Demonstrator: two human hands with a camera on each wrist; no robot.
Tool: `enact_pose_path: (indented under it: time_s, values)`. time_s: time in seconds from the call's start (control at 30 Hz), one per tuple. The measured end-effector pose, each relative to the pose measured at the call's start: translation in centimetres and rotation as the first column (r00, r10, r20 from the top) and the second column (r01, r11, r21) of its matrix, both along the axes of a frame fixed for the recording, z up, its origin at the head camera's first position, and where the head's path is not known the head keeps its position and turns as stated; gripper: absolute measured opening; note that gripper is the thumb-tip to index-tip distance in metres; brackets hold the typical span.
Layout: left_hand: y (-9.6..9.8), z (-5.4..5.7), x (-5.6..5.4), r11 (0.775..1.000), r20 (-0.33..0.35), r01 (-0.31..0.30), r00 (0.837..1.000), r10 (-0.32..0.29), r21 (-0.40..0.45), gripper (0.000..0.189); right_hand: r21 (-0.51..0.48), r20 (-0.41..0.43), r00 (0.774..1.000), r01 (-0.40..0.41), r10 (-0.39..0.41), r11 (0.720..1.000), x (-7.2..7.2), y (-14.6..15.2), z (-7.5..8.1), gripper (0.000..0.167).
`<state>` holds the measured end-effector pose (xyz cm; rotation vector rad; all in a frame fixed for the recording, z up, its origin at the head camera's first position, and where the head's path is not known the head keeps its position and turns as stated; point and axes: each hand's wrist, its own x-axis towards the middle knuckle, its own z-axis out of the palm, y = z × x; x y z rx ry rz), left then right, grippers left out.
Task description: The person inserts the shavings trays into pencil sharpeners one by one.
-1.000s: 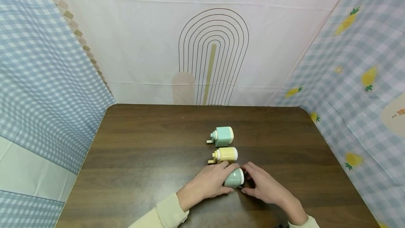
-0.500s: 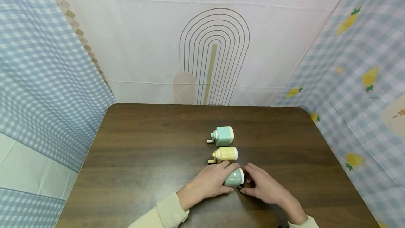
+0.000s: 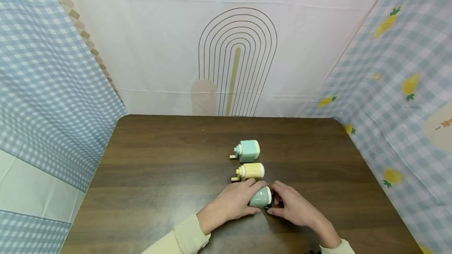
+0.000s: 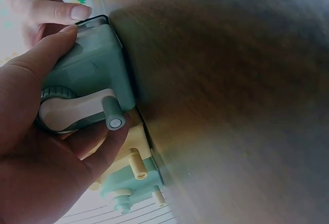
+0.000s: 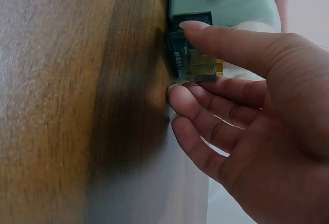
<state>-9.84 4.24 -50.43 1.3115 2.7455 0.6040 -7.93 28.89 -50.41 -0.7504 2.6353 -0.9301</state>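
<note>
A grey-green crank pencil sharpener (image 3: pixel 260 198) lies on the brown table, held by my left hand (image 3: pixel 229 204) with thumb and fingers around its body. Its crank handle (image 4: pixel 77 112) faces left, toward that palm. At the sharpener's white-rimmed right end is my right hand (image 3: pixel 298 207). There the thumb and fingers pinch a dark translucent shavings drawer (image 5: pixel 193 62), which sticks partly out of the body. Lettering shows on the drawer's side in the right wrist view. The curled lower fingers stay close to the tabletop.
Just beyond the left hand lies a yellow crank sharpener (image 3: pixel 254 171). Behind that is a mint-green one (image 3: pixel 249 150), its crank also pointing left. The wooden table (image 3: pixel 159 160) is bordered by a pale patterned cloth (image 3: pixel 159 50) at the back and checked cloths at both sides.
</note>
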Motion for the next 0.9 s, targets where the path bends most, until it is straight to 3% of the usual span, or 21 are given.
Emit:
enact_pose_path:
  time_s: [0.2, 0.57, 0.73, 0.9]
  values:
    - [0.1, -0.1, 0.3, 1.0, -0.009, 0.004, 1.0, -0.004, 0.008, 0.073, -0.078, 0.048, 0.999, 0.001, 0.003, 0.997, 0.0, -0.7, -1.0, 0.041]
    - [0.3, 0.0, 0.6, 1.0, -0.009, 0.015, 1.0, -0.015, -0.009, 0.074, -0.086, 0.067, 0.997, 0.034, -0.028, 0.996, 0.5, -0.7, -0.9, 0.045]
    - [0.3, 0.1, 0.4, 0.999, -0.061, 0.031, 0.998, -0.033, -0.034, 0.078, -0.108, 0.069, 0.997, 0.033, -0.026, 0.994, 0.7, -0.8, -0.9, 0.054]
    - [0.1, 0.7, 0.6, 0.997, -0.137, 0.04, 0.989, -0.048, -0.06, 0.077, -0.112, 0.133, 0.991, -0.019, 0.034, 0.994, 0.3, -0.4, 0.1, 0.055]
